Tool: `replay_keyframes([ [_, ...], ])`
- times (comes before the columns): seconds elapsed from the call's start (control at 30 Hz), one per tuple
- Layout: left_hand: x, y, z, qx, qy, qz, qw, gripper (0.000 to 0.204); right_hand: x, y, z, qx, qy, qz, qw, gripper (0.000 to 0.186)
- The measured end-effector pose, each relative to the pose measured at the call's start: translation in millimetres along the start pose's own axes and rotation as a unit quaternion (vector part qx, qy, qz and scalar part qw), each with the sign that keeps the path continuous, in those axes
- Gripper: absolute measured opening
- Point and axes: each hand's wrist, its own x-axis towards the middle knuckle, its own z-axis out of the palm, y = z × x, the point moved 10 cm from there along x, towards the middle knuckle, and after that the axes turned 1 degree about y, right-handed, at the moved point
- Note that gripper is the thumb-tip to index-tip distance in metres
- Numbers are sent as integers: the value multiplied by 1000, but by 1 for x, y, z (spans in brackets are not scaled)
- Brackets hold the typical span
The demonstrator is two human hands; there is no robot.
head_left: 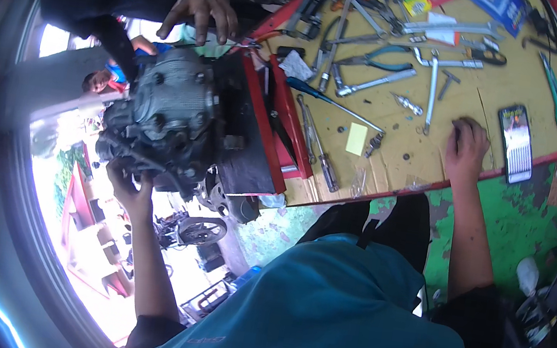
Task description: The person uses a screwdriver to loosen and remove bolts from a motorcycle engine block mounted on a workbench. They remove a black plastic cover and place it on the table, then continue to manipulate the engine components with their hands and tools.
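A grey metal engine (178, 99) with bolts and a ribbed cover sits at the left end of the bench. My left hand (130, 189) grips its near lower side, the fingertips partly hidden behind the casing. On the tan bench top (430, 156), near the front edge, my right hand (467, 147) rests with loosely bent fingers and nothing visible in it. A phone (515, 144) with a lit screen lies just right of that hand. Left of it are a long chrome wrench (431, 92) and a small T-shaped tool (449, 85).
Another person's hand (204, 17) hangs over the engine's far side. Pliers (376, 58), a blue-handled screwdriver (335, 100), a yellow paper note (356, 139) and several wrenches are spread over the bench. A red tray (292, 129) stands beside the engine. Assorted parts crowd the floor at right.
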Motion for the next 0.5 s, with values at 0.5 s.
replay_keyframes([
  [0.5,4,40,-29,24,51,105,993,57,107,-427,-84,364,-141,-250,886,55],
])
